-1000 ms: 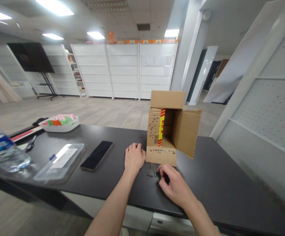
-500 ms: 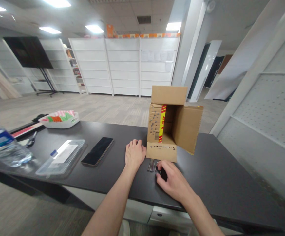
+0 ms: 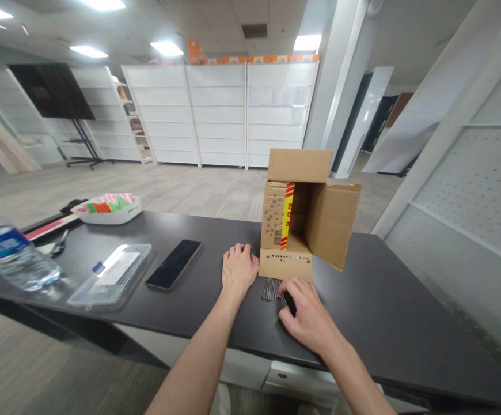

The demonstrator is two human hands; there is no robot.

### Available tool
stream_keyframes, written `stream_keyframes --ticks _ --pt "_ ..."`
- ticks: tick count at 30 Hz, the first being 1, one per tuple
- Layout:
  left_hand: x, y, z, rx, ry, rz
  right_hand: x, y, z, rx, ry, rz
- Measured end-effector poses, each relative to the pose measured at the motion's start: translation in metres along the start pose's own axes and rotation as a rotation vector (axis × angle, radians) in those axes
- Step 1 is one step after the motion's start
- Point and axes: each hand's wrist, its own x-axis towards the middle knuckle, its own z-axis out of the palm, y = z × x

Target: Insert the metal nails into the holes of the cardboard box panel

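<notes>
My left hand [image 3: 239,268] lies palm down on the dark table, fingers lightly bent and holding nothing, beside the lower flap of an open cardboard box [image 3: 271,219]. The box rests on its side, its opening toward me. Round grey nail heads dot its left flap, and a row of small holes runs along the lower flap [image 3: 283,268]. In front of that flap lie several thin metal nails [image 3: 268,290]. Just right of them curves my right hand [image 3: 304,314], thumb and fingers apart. Its fingertips are by a nail at the group's right edge; contact is unclear.
Left of my hands lie a black phone [image 3: 174,264] and a clear plastic case [image 3: 112,275]. A water bottle [image 3: 12,253] stands at the far left. Behind is a white basket [image 3: 125,215] with colourful contents. A perforated panel [image 3: 479,190] borders the table's right side.
The view has shifted slightly. My right hand stays by the nails, with its fingers a little farther from the group. My left hand keeps its place beside the box.
</notes>
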Motion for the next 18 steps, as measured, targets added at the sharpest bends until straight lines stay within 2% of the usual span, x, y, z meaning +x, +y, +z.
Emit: stream_keyframes --ticks 10,18 --pt "-0.0004 0.0018 -0.0035 -0.018 -0.026 -0.01 0.0013 -0.0001 -0.0008 -0.017 -0.004 -0.025" --pt "-0.0009 0.0005 0.0001 -0.007 0.003 0.005 0.0013 0.0 -0.0003 -0.005 -0.035 -0.002"
